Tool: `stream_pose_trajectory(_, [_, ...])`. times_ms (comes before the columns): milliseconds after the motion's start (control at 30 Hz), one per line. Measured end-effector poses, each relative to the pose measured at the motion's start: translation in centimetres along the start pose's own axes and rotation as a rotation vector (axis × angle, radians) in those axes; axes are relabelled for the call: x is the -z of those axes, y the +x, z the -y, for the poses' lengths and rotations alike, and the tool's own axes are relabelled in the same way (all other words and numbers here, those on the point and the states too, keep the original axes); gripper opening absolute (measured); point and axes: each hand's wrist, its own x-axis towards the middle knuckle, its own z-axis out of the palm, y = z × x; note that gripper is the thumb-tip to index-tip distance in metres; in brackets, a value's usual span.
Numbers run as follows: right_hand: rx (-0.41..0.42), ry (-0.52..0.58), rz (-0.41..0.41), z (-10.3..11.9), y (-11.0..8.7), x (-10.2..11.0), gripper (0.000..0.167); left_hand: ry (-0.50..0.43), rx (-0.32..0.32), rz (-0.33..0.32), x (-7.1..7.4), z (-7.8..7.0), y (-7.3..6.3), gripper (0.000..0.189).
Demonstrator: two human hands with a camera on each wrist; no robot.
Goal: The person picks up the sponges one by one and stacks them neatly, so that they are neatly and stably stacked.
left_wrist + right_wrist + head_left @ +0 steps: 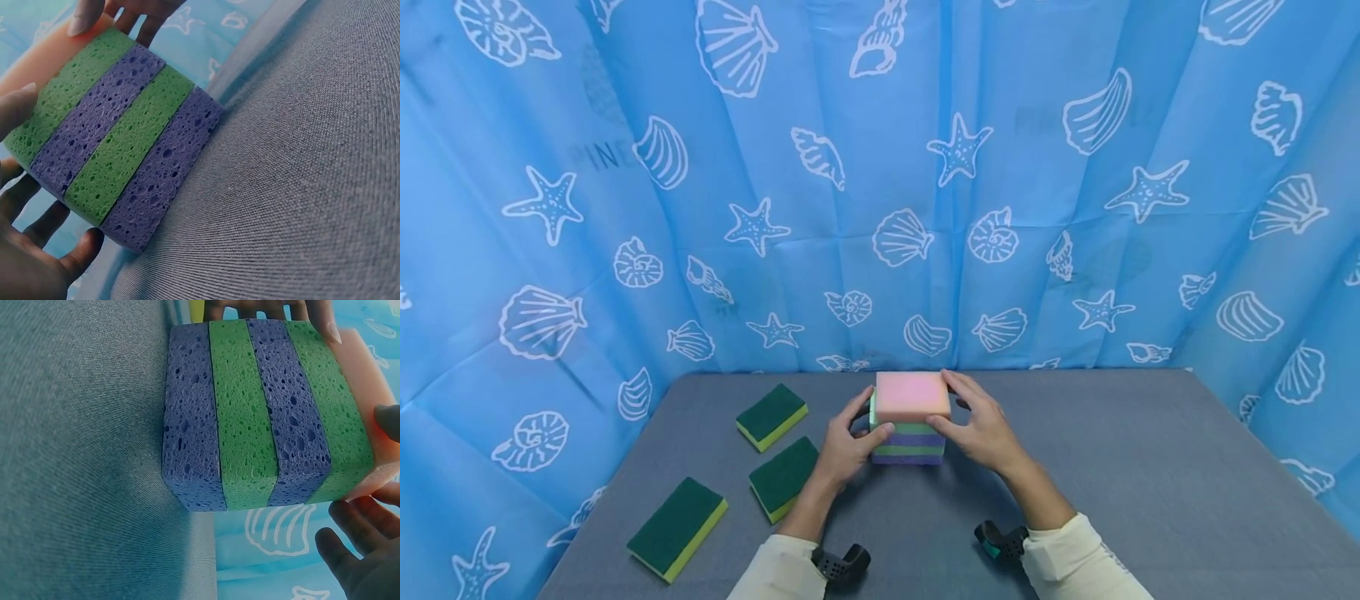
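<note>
A stack of sponges (244,419) stands on the table, purple and green in turn from the bottom up. On top lies a pink-orange sponge (913,396). My left hand (847,450) holds the stack's left side, its thumb at the front of the upper green sponge (75,87) and its fingers spread along the side. With thumb in front and fingers behind, my right hand (988,427) grips the pink-orange sponge at its right end. The right fingertips (328,540) sit near the top of the stack.
Three green-and-yellow scouring sponges lie on the left of the grey table (1135,483): a far one (771,415), a middle one (784,475) beside my left forearm, and a near one (676,527). A blue shell-print curtain (865,183) hangs behind the table.
</note>
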Motion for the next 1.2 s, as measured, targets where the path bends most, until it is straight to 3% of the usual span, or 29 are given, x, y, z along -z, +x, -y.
stream_pose_trajectory(500, [-0.050,0.002,0.014,0.20,0.06,-0.24,0.073,0.012,-0.013,-0.009,0.04,0.17,0.02,0.062])
stream_pose_trajectory(833, [-0.042,-0.025,0.001,0.28,0.13,-0.64,0.075,0.000,-0.008,-0.014,0.13,0.19,0.12,0.061])
stream_pose_trajectory(1200, [-0.138,0.115,-0.019,0.10,-0.18,-0.28,0.057,-0.008,0.000,-0.001,0.07,0.10,0.14,0.061])
